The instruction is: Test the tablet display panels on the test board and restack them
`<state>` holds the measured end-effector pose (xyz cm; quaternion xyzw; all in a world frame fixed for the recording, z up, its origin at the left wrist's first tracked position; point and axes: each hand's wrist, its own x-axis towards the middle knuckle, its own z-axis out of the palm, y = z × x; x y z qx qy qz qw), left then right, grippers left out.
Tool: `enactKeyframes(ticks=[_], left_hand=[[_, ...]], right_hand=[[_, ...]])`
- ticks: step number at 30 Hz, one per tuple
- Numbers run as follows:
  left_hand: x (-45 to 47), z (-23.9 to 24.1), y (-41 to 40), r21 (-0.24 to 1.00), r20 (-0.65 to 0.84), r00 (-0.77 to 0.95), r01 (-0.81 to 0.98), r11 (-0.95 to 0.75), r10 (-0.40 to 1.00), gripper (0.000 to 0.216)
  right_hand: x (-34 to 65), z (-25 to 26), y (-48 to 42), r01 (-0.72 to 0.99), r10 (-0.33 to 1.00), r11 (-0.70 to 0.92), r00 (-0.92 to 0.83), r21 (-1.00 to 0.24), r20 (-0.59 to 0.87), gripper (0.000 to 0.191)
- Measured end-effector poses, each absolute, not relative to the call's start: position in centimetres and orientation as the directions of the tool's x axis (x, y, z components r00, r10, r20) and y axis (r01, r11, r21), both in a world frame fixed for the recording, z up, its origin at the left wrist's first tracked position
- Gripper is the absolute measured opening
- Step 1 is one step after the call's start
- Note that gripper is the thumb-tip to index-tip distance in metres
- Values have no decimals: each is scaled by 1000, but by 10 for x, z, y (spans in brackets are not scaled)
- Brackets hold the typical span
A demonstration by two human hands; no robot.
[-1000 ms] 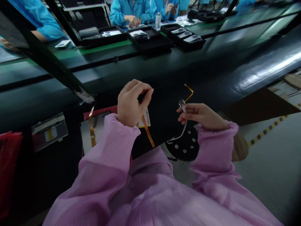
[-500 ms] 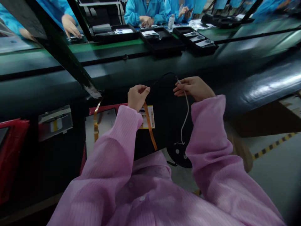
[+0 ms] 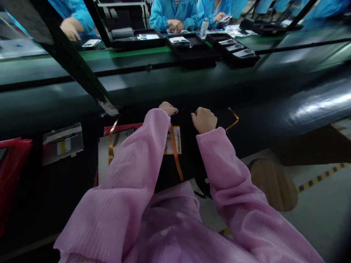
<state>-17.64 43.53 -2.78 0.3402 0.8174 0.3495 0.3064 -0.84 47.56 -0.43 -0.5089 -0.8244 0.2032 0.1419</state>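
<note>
My left hand is low over the black work surface, fingers pinched at their tips; whatever they hold does not show against the dark. To its right my right hand is curled, knuckles up, with its fingertips hidden beneath it. A small gap separates the two hands. Just below my left hand lies a yellow-edged card, crossed by an amber strip. Another amber strip stands bent at the right of my right hand.
On the left are a flat grey panel on red wrap, a third amber strip, a clear plastic piece and red packaging. A slanted metal post rises there. Black trays and co-workers in blue sit beyond the conveyor.
My right hand has come down and left, turning knuckles up, and my left hand has shifted slightly right. The pale cord hanging from my right hand and the dark wire no longer show.
</note>
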Motion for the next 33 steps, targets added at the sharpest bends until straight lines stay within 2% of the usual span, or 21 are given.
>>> enactKeyframes(ticks=[1, 3, 5, 9, 10, 12, 14, 20, 23, 26, 29, 33], left_hand=[[-178, -28, 438, 783, -276, -573, 331, 526, 772, 17], [-180, -28, 442, 792, -298, -562, 306, 529, 772, 15], [-181, -28, 445, 802, -313, -555, 280, 528, 770, 13], [-179, -26, 442, 825, -296, -556, 261, 502, 776, 11], [-177, -26, 439, 828, -282, -561, 267, 493, 778, 11], [-175, -25, 433, 829, -250, -575, 289, 479, 779, 12], [-171, -24, 428, 825, -221, -580, 318, 468, 784, 15], [-167, -13, 412, 822, -152, -567, 382, 422, 809, 16], [-169, -14, 382, 793, 8, -642, 471, 387, 767, 18], [-165, -27, 336, 620, 178, -636, 665, 416, 751, 20], [-149, -46, 295, 428, 141, -510, 804, 412, 848, 34], [-128, -61, 273, 285, 53, -411, 880, 380, 910, 59]], right_hand=[[-10, -2, 473, 763, 877, 434, -479, -479, 33, 11], [-16, 1, 470, 690, 846, 418, -533, -590, -25, 14], [-24, -2, 470, 600, 799, 290, -581, -745, -157, 23], [-42, -18, 471, 447, 707, -69, -609, -892, -360, 29], [-45, -24, 471, 353, 693, -224, -597, -908, -403, 28], [-50, -33, 471, 137, 655, -500, -586, -855, -477, 23], [-53, -40, 473, 13, 643, -603, -583, -797, -496, 20], [-54, -45, 480, -34, 681, -580, -567, -814, -463, 12], [-52, -47, 483, -25, 694, -554, -565, -832, -446, 16], [-50, -50, 485, -5, 693, -528, -581, -849, -427, 18], [-49, -51, 486, 34, 679, -494, -609, -869, -410, 16], [-50, -46, 490, 126, 652, -416, -649, -901, -392, 14]])
